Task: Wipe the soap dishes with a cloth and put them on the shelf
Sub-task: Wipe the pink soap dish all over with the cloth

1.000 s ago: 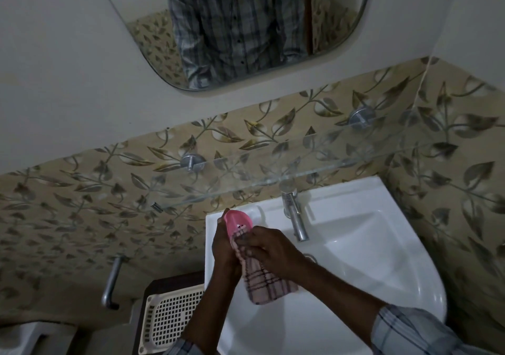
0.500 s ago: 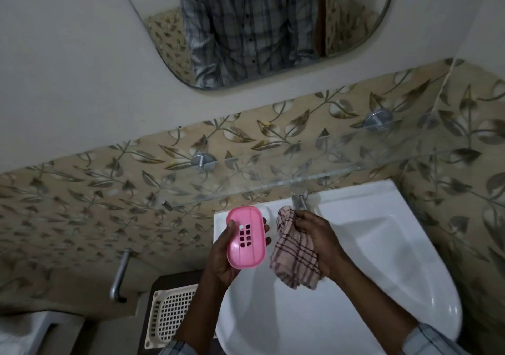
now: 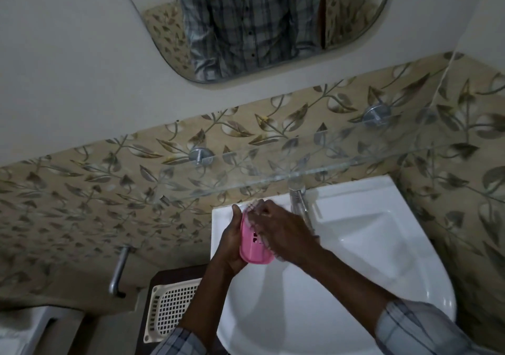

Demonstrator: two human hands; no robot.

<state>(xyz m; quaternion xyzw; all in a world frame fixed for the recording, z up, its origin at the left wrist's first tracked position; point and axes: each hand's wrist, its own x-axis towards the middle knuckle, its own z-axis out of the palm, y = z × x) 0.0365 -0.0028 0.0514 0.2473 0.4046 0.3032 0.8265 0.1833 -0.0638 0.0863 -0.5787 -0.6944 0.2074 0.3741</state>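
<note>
A white sink (image 3: 355,245) sits in a dim corner, its tap (image 3: 299,203) at the back. Above the sink runs leaf-patterned tile (image 3: 82,204), then a plain wall (image 3: 68,67) with a mirror (image 3: 259,21). Left of the sink hangs a metal handle (image 3: 119,272), with what may be a perforated basket (image 3: 169,311) below it.

Glossy pink plastic soap dish (image 3: 255,248), clear glass shelf (image 3: 273,179), shiny metal tap (image 3: 299,201)

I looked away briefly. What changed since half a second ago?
The right hand brought the checked cloth back leftward onto the pink plastic soap dish, pressing it there. The left hand holds the dish as before, over the white sink.
</note>
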